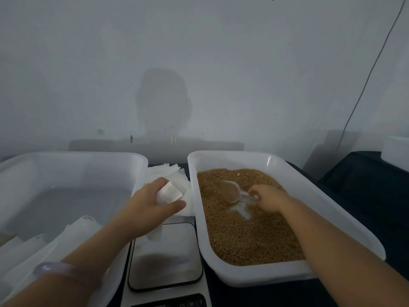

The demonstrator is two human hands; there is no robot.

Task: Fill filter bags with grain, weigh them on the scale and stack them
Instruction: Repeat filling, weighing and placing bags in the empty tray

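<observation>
- Two hands were busy: the left hand [146,202] pinched a small white paper filter bag [169,192] between the tubs, above the pile of spare white bags [163,171]. The right hand [269,197] gripped the handle of the clear plastic scoop [228,189], its bowl sunk in the brown grain [250,235] inside the white plastic tub [321,207].
- The bag's mouth looked barely open (soft paper), so poured grain could miss it and scatter over the steel-topped scale [168,251].
- An overfull scoop crossing the tub rim would probably spill.
</observation>
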